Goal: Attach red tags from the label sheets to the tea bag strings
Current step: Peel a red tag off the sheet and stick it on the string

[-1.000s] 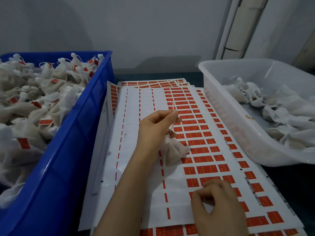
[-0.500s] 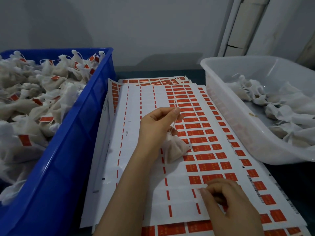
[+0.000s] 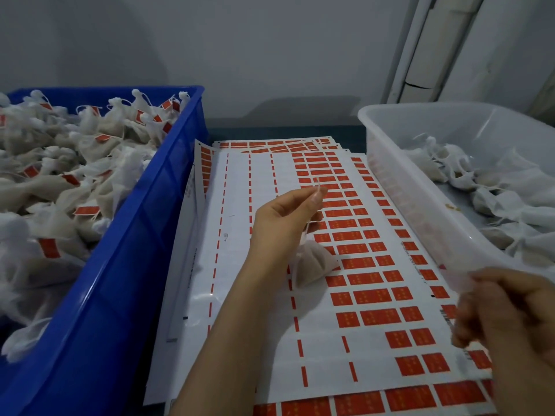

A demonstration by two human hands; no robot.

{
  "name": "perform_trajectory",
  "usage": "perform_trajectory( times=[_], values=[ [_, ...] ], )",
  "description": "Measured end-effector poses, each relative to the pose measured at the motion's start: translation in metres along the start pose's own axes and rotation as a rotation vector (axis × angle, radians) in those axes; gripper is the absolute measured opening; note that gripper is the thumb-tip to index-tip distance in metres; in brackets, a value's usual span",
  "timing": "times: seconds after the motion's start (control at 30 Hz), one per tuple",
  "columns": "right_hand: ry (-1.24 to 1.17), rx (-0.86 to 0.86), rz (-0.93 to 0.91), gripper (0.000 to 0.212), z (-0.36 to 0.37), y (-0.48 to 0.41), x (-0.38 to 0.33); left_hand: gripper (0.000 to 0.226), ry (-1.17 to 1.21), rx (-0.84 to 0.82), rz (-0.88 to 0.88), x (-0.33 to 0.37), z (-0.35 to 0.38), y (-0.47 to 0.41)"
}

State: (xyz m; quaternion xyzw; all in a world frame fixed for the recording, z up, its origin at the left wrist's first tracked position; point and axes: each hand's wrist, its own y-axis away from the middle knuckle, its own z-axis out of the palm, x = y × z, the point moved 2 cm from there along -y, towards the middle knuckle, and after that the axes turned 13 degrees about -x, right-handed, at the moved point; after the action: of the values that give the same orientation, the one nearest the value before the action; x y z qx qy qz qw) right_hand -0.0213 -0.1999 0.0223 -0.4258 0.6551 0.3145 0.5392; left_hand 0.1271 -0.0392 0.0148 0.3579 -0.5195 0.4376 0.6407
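Left hand (image 3: pixel 282 223) pinching a thin white string (image 3: pixel 317 184) above glossy label sheets (image 3: pixel 240 310)
Soft gauzy tea bag (image 3: pixel 312 265) rests on the sheet below; blurred right hand (image 3: pixel 510 319) curled, whether holding anything unclear

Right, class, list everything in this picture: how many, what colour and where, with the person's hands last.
Crate: one, blue, left.
Tagged tea bags: many, white with red tags, heaped in the crate.
Tub: one, translucent white, right.
Plain tea bags: several, white, in the tub.
Label sheets: a stack, white, between crate and tub.
Red tags: many, in rows on the top sheet.
Held tea bag: one, white, over the sheets' middle.
String: one, white, running up from that bag.
Left hand: one, pinching the string.
Right hand: one, blurred, fingers curled, at the sheets' right edge.
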Motion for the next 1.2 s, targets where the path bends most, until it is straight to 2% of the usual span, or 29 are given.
perform_trajectory(
  times=[0.1,0.2,0.3,0.4,0.53,0.6,0.7,0.93,1.2],
  values=[
    [0.09,-0.151,-0.237,0.032,0.01,-0.008,-0.035,0.016,0.024,0.011,0.029,0.0,-0.001,-0.002],
    [0.152,-0.226,-0.403,0.023,0.031,-0.023,-0.073,0.011,0.068,0.054,0.057,0.001,-0.004,-0.003],
    [0.128,-0.249,-0.482,0.015,0.056,-0.061,-0.09,0.008,0.132,0.078,0.059,0.001,-0.005,-0.003],
    [-0.022,-0.245,-0.465,0.02,0.078,-0.09,-0.086,0.009,0.172,0.093,0.041,0.002,-0.005,-0.004],
    [-0.064,-0.221,-0.411,0.005,0.095,-0.1,-0.045,0.009,0.265,0.099,0.01,-0.001,-0.006,-0.006],
    [-0.092,-0.277,-0.385,0.004,0.102,-0.097,-0.03,0.013,0.325,0.082,-0.008,-0.002,-0.006,-0.007],
    [-0.069,-0.348,-0.4,0.014,0.105,-0.094,-0.025,0.026,0.348,0.021,0.002,-0.003,-0.006,-0.006],
    [-0.001,-0.399,-0.482,0.036,0.106,-0.094,-0.027,0.023,0.338,-0.022,-0.003,-0.001,-0.006,-0.005],
    [-0.033,-0.44,-0.485,0.044,0.103,-0.096,-0.024,0.016,0.345,-0.009,0.002,-0.002,-0.007,-0.006]
  ],
)
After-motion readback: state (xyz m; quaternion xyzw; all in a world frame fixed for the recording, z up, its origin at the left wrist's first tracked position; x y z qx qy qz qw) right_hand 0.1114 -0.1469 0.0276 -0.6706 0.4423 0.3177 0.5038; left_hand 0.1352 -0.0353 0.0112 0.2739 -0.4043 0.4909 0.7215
